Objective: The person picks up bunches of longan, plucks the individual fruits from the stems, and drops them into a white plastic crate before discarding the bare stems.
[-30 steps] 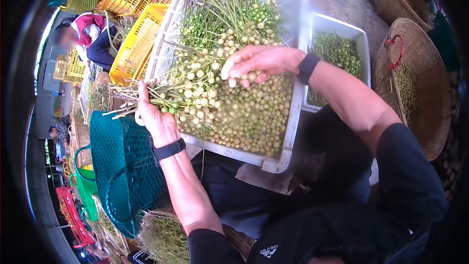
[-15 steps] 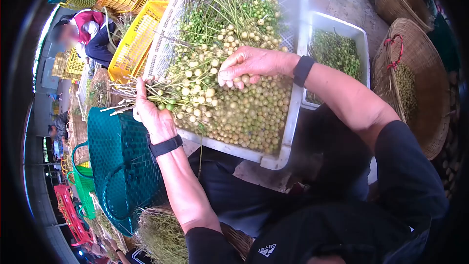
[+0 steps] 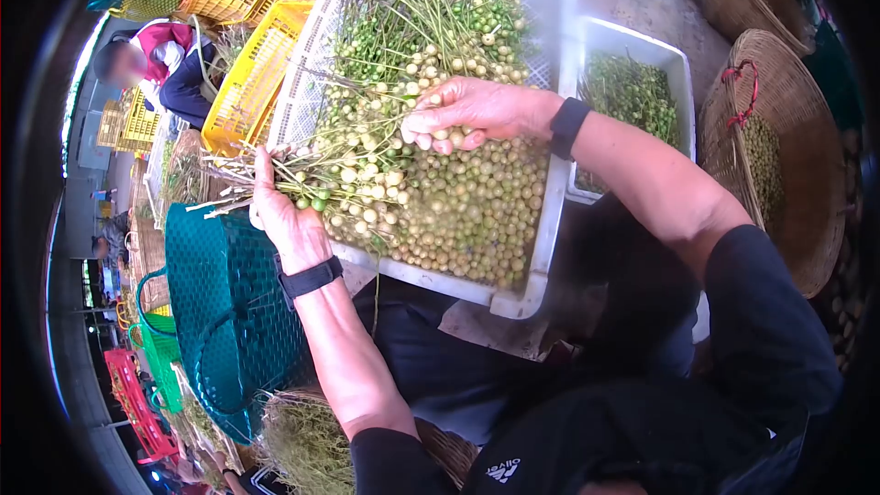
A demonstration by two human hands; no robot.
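Note:
My left hand is closed round the woody ends of a bunch of stems bearing small round pale-yellow and green fruits. The bunch points right, over the white crate. My right hand has its fingers curled at the fruit end of the bunch, with a few round yellow fruits showing under the fingertips. Loose yellow fruits fill the near part of the crate. Farther back in it lies a pile of stemmed, greener fruits.
A white tub of green fruits stands right of the crate, beside wicker baskets. On the left are a teal woven basket, a yellow crate and a seated person. Dry stems lie near my left elbow.
My right hand has shifted slightly left and up along the bunch, and more yellow fruits show under its fingers. My left hand keeps its hold on the stems.

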